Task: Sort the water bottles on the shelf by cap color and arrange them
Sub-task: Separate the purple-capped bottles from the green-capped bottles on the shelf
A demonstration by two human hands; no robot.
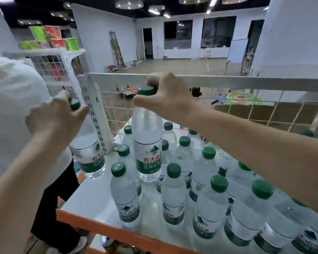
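Several clear water bottles with green caps and green-and-white labels stand on the white shelf (97, 195). My left hand (57, 116) grips the neck of one green-capped bottle (89, 154), held in the air past the shelf's left end. My right hand (165, 98) pinches the green cap of another bottle (148, 149), lifted a little above the standing ones. A standing bottle (125, 197) is nearest the shelf's front left. Only green caps show among the bottles in view.
A white wire mesh back panel (228, 110) and a perforated upright post (97, 114) bound the shelf. Its front edge is orange (99, 227). A person in a white shirt (13, 99) stands close at the left. Colourful cups (50, 39) sit atop a neighbouring rack.
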